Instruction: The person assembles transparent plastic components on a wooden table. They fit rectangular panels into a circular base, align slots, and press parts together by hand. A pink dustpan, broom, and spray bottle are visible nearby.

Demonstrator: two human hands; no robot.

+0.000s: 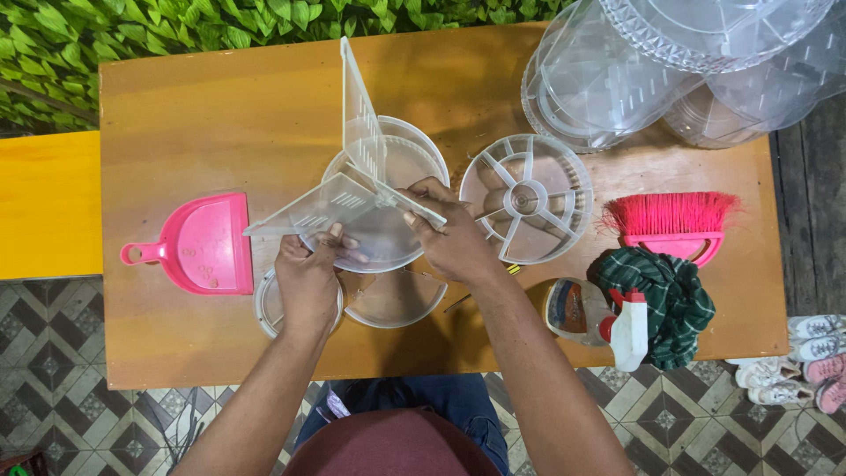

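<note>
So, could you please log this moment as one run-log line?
left hand: grips clear plastic three-wing divider | right hand: grips same divider | below: clear round plastic tray

At the counter's (176,115) left edge we see a pink dustpan (198,242) lying flat. Near the right edge lies a pink hand brush (674,222), and just below it a green checked cloth (665,300) touches a spray bottle (599,319) lying on its side. At the far right corner we find a stack of clear round lids (670,70) overhanging the edge. Pale shoes (815,357) sit on the floor beyond the right edge, and green foliage (132,31) lines the far side.
</note>
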